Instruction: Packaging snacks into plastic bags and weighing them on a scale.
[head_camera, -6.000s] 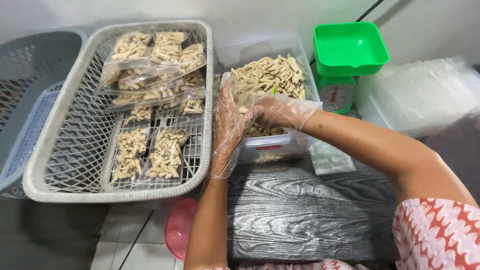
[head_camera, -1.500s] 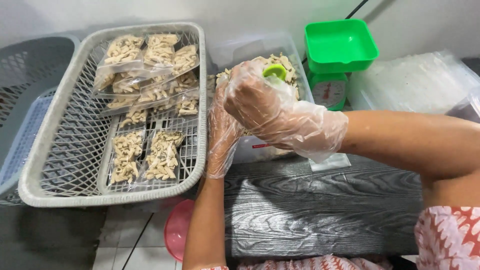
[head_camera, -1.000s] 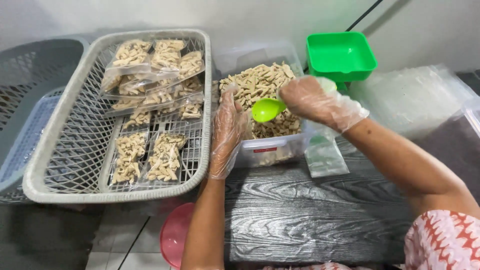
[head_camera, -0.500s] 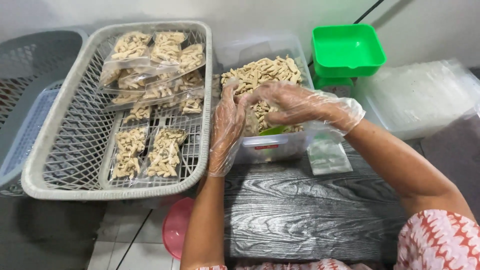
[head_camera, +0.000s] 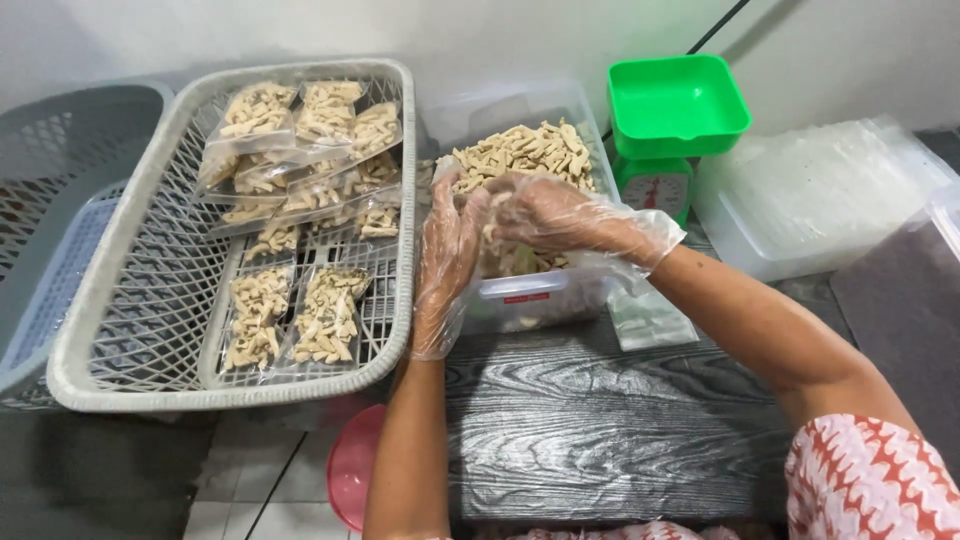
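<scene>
Both my hands wear loose clear plastic gloves. My left hand (head_camera: 446, 255) holds a small clear bag (head_camera: 497, 255), partly filled with beige snack sticks, upright over the near end of a clear plastic tub (head_camera: 540, 297). My right hand (head_camera: 548, 213) is at the bag's mouth with its fingertips curled and pinched on the rim. Loose beige snack sticks (head_camera: 525, 152) are heaped in the tub behind the hands. The green scoop is hidden.
A grey lattice basket (head_camera: 150, 280) on the left holds several filled bags (head_camera: 300, 170). A green scale with a square tray (head_camera: 678, 105) stands behind the tub, next to a clear box of flat bags (head_camera: 830, 190). One empty bag (head_camera: 652, 322) lies on the dark wood-grain table (head_camera: 600, 420); a pink lid (head_camera: 352, 468) sits on the floor.
My right hand tipped a green scoop at the bag, dipped it into the tub and let go of it. That hand has come back to the bag's mouth.
</scene>
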